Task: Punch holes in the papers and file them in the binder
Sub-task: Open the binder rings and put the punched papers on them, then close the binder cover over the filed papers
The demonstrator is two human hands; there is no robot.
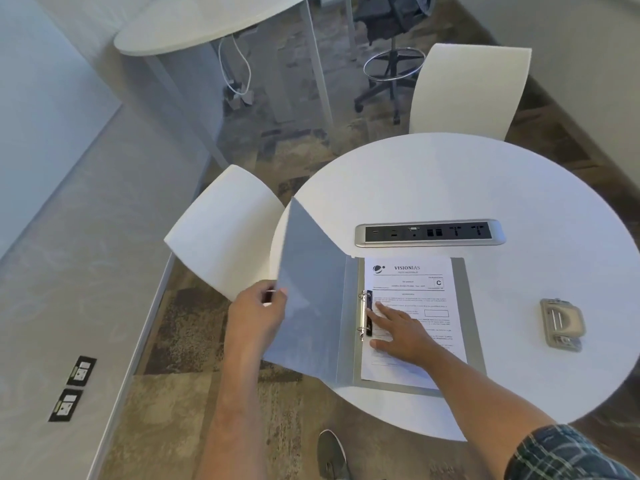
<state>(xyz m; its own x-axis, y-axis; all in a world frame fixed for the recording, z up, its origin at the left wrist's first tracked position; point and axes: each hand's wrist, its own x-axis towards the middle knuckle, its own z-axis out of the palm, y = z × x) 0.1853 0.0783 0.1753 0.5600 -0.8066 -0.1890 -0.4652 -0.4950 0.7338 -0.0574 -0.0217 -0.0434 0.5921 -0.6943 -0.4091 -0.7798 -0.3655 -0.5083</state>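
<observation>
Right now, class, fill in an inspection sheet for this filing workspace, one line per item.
Surface: round white table with built-in socket strip.
Job's things: binder open flat, papers on its rings; hole punch apart, to the right.
Clutter: nothing seen.
Grippers: left hand grips the raised binder cover; right hand presses flat on the papers.
Cables: white cable under the far table.
Surroundings: two white chairs, carpet floor.

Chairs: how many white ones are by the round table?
2: one chair at the table's far side, one chair at its left beside the binder's raised cover. None seems hidden.
</observation>
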